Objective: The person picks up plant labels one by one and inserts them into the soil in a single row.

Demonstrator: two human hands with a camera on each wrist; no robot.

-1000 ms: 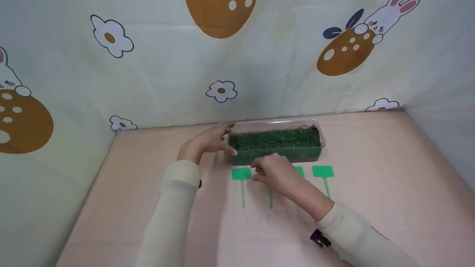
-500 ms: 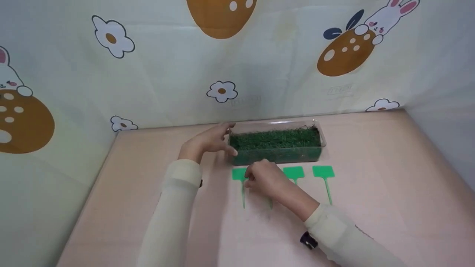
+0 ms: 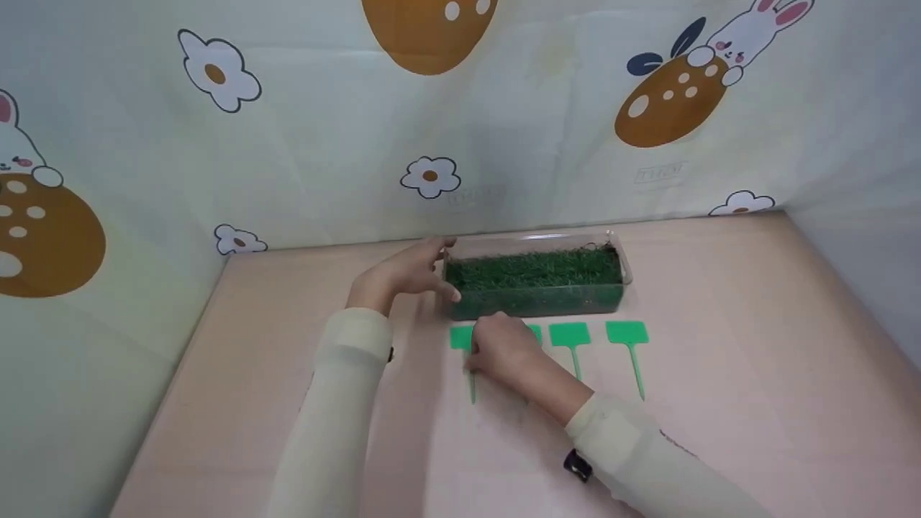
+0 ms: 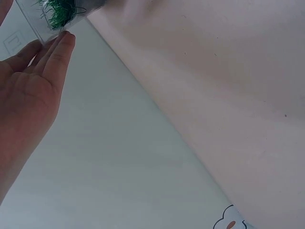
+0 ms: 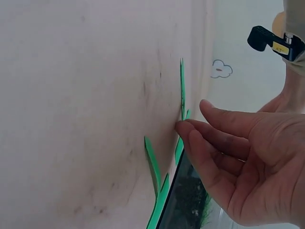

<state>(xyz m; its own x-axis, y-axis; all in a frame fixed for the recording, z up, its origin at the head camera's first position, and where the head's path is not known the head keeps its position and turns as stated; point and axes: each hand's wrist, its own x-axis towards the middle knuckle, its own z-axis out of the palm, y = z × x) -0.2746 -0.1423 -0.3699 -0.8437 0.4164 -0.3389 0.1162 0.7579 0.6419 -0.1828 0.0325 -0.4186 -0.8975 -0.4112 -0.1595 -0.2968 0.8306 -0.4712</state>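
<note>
A clear plastic box (image 3: 540, 302) of green artificial grass (image 3: 536, 270) stands near the back of the table. My left hand (image 3: 404, 273) holds its left end, thumb at the front and fingers behind. Before the box lie several green T-shaped plant labels, stems towards me. My right hand (image 3: 507, 352) is over the leftmost plant label (image 3: 460, 337) and partly covers the second plant label (image 3: 534, 331). In the right wrist view, the index fingertip is at a label stem (image 5: 182, 90), the thumb apart from it; whether the fingertip touches cannot be told.
Farther right lie the third plant label (image 3: 569, 334) and the rightmost plant label (image 3: 627, 332). A patterned cloth wall (image 3: 324, 144) rises right behind the box. The pink tabletop (image 3: 719, 324) extends around all of these.
My right hand has moved left and slightly towards me, from above the second plant label to the leftmost one, uncovering the third label. The left hand and the box have stayed put.
</note>
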